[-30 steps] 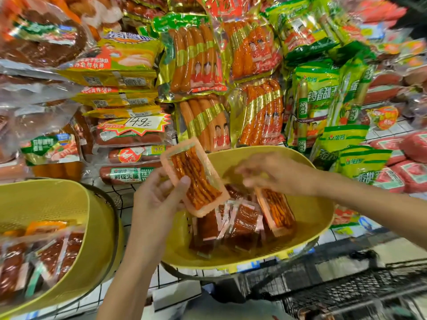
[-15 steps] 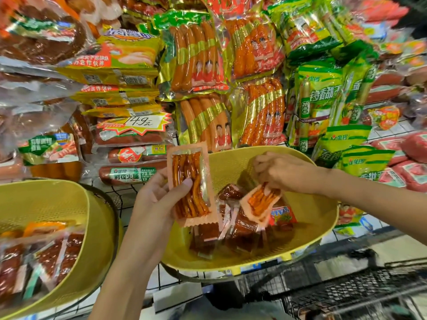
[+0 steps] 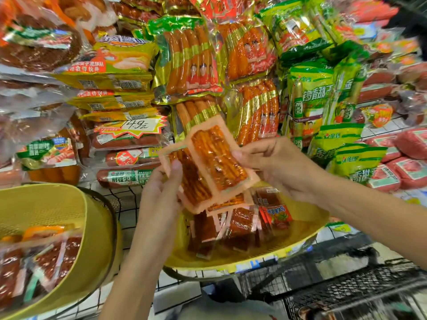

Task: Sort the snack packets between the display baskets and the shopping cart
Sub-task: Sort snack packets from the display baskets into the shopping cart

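Status: sorting is in progress and, in my judgement, well short of done.

My left hand [image 3: 159, 197] grips one clear packet of orange-red snack strips [image 3: 191, 181], thumb pressed on its front, directly above the centre yellow display basket [image 3: 300, 236]. My right hand [image 3: 272, 162] pinches a second matching packet [image 3: 217, 155] by its right edge. It overlaps and touches the first, above the same basket.

Outstanding: a pile of dark red packets [image 3: 240, 227] lies inside that basket, with a small red sachet [image 3: 277, 215] at the pile's right side. More packets sit in the second yellow basket [image 3: 69, 204], left of the centre basket. The shopping cart [image 3: 358, 287], below and right of the basket, shows no packet I can make out.

Writing: a starburst price tag [image 3: 136, 125], above-left of the basket, reads 14.9. The green bags [image 3: 332, 137] to the upper right appear to read 金锣. Print on the held packets is not legible.
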A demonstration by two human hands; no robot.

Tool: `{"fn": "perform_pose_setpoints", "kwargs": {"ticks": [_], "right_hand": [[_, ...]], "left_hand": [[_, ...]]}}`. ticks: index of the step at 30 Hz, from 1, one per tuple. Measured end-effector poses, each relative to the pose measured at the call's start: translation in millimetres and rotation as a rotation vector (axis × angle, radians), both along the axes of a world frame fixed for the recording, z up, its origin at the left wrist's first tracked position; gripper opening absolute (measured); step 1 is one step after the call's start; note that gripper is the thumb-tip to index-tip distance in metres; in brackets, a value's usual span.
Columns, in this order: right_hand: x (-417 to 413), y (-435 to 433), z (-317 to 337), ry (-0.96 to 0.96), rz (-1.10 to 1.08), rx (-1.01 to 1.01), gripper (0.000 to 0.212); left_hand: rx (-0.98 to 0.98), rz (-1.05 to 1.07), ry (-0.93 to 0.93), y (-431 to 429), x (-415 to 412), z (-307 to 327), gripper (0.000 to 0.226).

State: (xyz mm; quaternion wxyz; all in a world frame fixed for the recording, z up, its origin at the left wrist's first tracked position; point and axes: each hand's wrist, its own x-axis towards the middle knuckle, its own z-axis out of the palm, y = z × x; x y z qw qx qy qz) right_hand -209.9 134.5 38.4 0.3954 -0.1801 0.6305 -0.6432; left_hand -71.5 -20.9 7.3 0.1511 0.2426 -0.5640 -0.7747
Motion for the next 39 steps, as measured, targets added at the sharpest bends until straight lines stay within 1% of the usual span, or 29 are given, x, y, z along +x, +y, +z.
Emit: {"fn": "perform_pose_setpoints", "kwargs": {"ticks": [2,3,5,6,8,9,10,11,12,14,16,18,21,24,26,28,29,30,32,33,35,36,37,38,39], "right_hand": [[13,-14,-1,0.054,0.006,0.048,0.012],[15,-21,-2,0.110,0.009,0.077,0.011],[11,-28,-8,0.251,0.065,0.150,0.019],[4,-29,-15,0.374,0.116,0.234,0.022],[-12,-30,-35,0.783,0.315,0.497,0.026],[-17,-30,-47,0.988,0.441,0.630,0.024],[-18,-30,-58,1.152,0.562,0.730,0.022],[-17,-31,-69,1.262,0.663,0.789,0.021],[-14,-32,-76,1.274,0.719,0.812,0.021],[-9,-35,-86,1.235,0.845,0.859,0.023],[-8,-37,-90,1.255,0.921,0.910,0.030],[-9,-38,-92,1.256,0.954,0.938,0.033],[-8,-41,-90,1.310,1.001,0.989,0.037],[-7,-43,-91,1.212,1.006,1.000,0.043],[-5,-44,-94,1.190,0.945,0.995,0.055],[-5,-44,-94,1.160,0.908,1.032,0.079],[-5,-44,-94,1.122,0.891,1.046,0.087],[-7,-43,-93,1.069,0.866,1.047,0.089],[-13,-40,-89,0.941,0.795,1.012,0.077],[-17,-38,-85,0.893,0.747,0.991,0.066],[-27,-32,-72,0.864,0.640,0.942,0.040],[-32,-27,-64,0.830,0.590,0.886,0.028],[-36,-21,-56,0.740,0.527,0.796,0.021],[-38,-15,-46,0.598,0.454,0.680,0.019],[-37,-9,-35,0.440,0.371,0.553,0.025]], "left_hand": [[0.008,-0.029,0.009,5,-5,2,0.057],[-0.022,-0.009,0.004,6,-6,2,0.056],[-0.116,0.057,-0.006,2,-5,0,0.048],[-0.146,0.089,-0.007,-2,-3,-1,0.044],[-0.164,0.157,-0.012,-15,3,-4,0.037],[-0.158,0.191,-0.018,-22,6,-5,0.035],[-0.151,0.217,-0.027,-28,8,-5,0.033],[-0.152,0.230,-0.034,-33,10,-6,0.032],[-0.159,0.234,-0.041,-36,11,-6,0.032],[-0.171,0.229,-0.049,-38,15,-7,0.032],[-0.177,0.223,-0.056,-39,18,-6,0.034],[-0.178,0.230,-0.062,-39,21,-6,0.035],[-0.176,0.225,-0.064,-38,24,-6,0.036],[-0.157,0.208,-0.056,-37,25,-5,0.047],[-0.157,0.196,-0.051,-37,25,-5,0.050],[-0.170,0.196,-0.042,-38,26,-7,0.053],[-0.180,0.198,-0.036,-38,26,-7,0.057],[-0.191,0.201,-0.024,-38,26,-7,0.064],[-0.207,0.206,0.013,-39,26,-7,0.073],[-0.215,0.208,0.034,-39,27,-7,0.074],[-0.239,0.206,0.069,-39,27,-6,0.074],[-0.248,0.204,0.079,-38,26,-5,0.073],[-0.251,0.204,0.085,-38,26,-5,0.072],[-0.250,0.203,0.090,-38,25,-4,0.071],[-0.247,0.199,0.096,-37,24,-3,0.070]]}}
